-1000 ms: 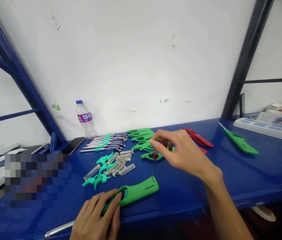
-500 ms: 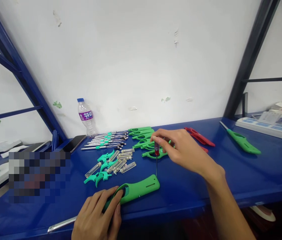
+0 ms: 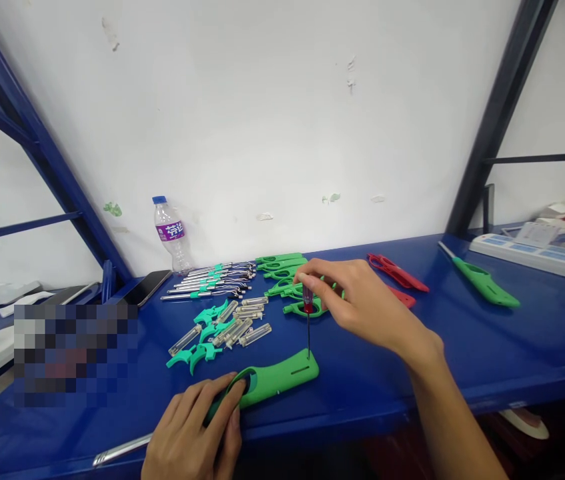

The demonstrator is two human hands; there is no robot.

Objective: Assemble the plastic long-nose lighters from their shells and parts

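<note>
My left hand (image 3: 195,427) is closed around the trigger end of a green utility lighter (image 3: 279,381) lying near the table's front edge. Its metal barrel (image 3: 121,451) sticks out to the left from under that hand. My right hand (image 3: 347,300) pinches a small screwdriver (image 3: 308,301) with a red translucent handle, held upright. The screwdriver's tip meets the lighter's butt end, close to the slot there. Beyond the lighter lie clear fuel tanks (image 3: 256,335) and teal triggers (image 3: 205,355). Green lighter shells (image 3: 282,269) sit behind my right hand, partly hidden by it.
Metal barrels with wires (image 3: 207,283) lie in a row at the back. A plastic bottle (image 3: 169,231) and a phone (image 3: 148,288) stand and lie at back left. Red shells (image 3: 398,272), another green lighter (image 3: 487,283) and a power strip (image 3: 537,259) are on the right.
My right hand has shifted slightly left with the screwdriver. Its tip has moved from the far edge of the lighter's butt end onto the body near the slot. My left hand stays put.
</note>
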